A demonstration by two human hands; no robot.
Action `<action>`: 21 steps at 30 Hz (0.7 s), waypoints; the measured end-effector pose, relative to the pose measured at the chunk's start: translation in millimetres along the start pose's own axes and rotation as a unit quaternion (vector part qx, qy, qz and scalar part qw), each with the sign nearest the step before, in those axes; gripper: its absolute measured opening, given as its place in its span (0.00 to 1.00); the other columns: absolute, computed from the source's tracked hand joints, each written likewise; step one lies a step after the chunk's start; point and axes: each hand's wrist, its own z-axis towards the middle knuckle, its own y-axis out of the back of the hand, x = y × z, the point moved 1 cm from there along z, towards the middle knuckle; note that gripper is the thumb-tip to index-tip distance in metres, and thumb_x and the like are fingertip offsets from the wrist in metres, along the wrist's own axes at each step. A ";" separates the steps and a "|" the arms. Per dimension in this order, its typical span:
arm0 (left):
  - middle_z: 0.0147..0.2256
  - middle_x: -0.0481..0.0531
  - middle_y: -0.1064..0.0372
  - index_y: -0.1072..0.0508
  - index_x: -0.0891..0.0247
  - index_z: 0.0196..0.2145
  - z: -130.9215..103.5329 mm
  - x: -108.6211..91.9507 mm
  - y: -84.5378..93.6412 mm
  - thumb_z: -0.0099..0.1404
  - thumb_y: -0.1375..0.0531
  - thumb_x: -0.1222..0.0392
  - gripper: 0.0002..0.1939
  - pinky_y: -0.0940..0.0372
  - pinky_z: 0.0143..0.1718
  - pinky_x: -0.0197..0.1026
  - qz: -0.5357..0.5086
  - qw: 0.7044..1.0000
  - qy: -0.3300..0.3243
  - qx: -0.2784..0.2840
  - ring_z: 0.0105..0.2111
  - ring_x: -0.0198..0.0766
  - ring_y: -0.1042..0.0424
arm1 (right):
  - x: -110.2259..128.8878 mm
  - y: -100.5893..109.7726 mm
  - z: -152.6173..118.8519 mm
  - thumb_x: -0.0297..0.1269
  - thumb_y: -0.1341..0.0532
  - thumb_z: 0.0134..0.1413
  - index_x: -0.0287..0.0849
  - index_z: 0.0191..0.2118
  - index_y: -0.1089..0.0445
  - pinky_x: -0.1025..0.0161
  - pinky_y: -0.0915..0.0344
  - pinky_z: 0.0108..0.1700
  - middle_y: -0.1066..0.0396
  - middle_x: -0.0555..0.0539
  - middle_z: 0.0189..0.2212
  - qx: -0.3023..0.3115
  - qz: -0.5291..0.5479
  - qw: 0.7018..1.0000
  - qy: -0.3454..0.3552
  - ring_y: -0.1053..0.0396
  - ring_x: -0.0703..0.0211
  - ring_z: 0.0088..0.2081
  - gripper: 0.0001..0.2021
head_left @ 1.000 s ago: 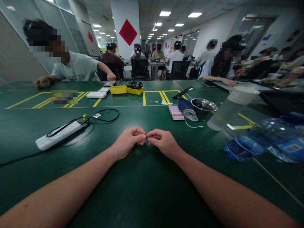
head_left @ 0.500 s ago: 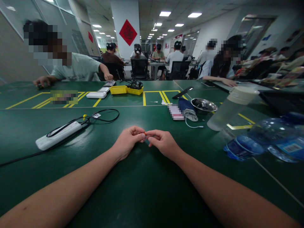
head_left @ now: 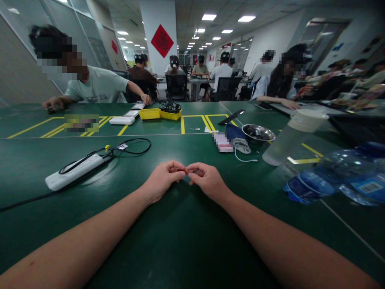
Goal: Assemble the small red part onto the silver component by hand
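A small orange-red object (head_left: 184,171) shows between the fingertips of both hands, too small to identify. My left hand (head_left: 167,179) pinches its left side with thumb and fingers. From the right, my right hand (head_left: 207,179) closes its thumb and fingertips on the other side. The fingertips of the two hands almost meet, over the green table (head_left: 186,224). Part of the small object is hidden by the fingers.
At left lies a white power strip (head_left: 75,171) with a looped black cable. Yellow trays (head_left: 150,114), a metal bowl (head_left: 258,133), a blue pouch (head_left: 236,134), a frosted bottle (head_left: 285,140) and blue plastic bottles (head_left: 315,184) stand or lie beyond. People sit around.
The fingertips have shifted slightly, and more of the orange-red object shows between them. Across the table at left, a person's hand has moved right, near the yellow trays.
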 end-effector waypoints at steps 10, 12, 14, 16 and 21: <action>0.27 0.48 0.31 0.29 0.65 0.32 -0.9 -0.4 0.5 0.55 0.34 0.61 0.08 0.41 0.29 0.33 0.010 0.999 -0.014 0.032 0.26 0.30 0.35 | -2.4 -0.8 -1.0 0.34 0.38 0.52 0.41 0.39 0.30 0.65 0.31 0.30 0.29 0.50 0.28 0.016 0.001 1.000 -0.004 0.29 0.63 0.25 0.08; 0.26 0.48 0.31 0.28 0.66 0.32 -0.5 0.2 1.7 0.55 0.35 0.61 0.08 0.41 0.29 0.34 0.001 0.999 -0.008 0.031 0.26 0.30 0.34 | -2.8 -0.3 -1.0 0.34 0.38 0.52 0.41 0.38 0.30 0.65 0.31 0.30 0.29 0.50 0.28 0.014 0.001 1.000 -0.007 0.29 0.63 0.25 0.07; 0.27 0.49 0.30 0.28 0.66 0.33 -0.1 0.3 2.4 0.56 0.35 0.60 0.08 0.39 0.30 0.34 -0.020 0.999 0.006 0.034 0.27 0.31 0.33 | -3.4 -0.1 -0.8 0.34 0.37 0.51 0.41 0.38 0.31 0.65 0.31 0.29 0.30 0.51 0.27 0.012 0.002 1.000 -0.007 0.29 0.63 0.25 0.07; 0.29 0.51 0.29 0.27 0.66 0.34 0.1 0.2 2.7 0.57 0.36 0.60 0.08 0.37 0.32 0.35 -0.044 0.998 0.021 0.040 0.28 0.31 0.32 | -4.1 -0.3 -0.5 0.35 0.37 0.51 0.41 0.38 0.31 0.65 0.31 0.29 0.30 0.51 0.28 0.011 0.002 1.000 -0.006 0.29 0.63 0.25 0.07; 0.29 0.50 0.29 0.26 0.66 0.34 0.2 0.5 2.3 0.56 0.35 0.61 0.08 0.37 0.32 0.34 -0.050 0.998 0.023 0.039 0.28 0.31 0.32 | -4.4 -1.5 0.1 0.34 0.37 0.51 0.41 0.37 0.32 0.65 0.31 0.28 0.31 0.51 0.28 0.012 -0.002 1.000 -0.004 0.30 0.64 0.25 0.07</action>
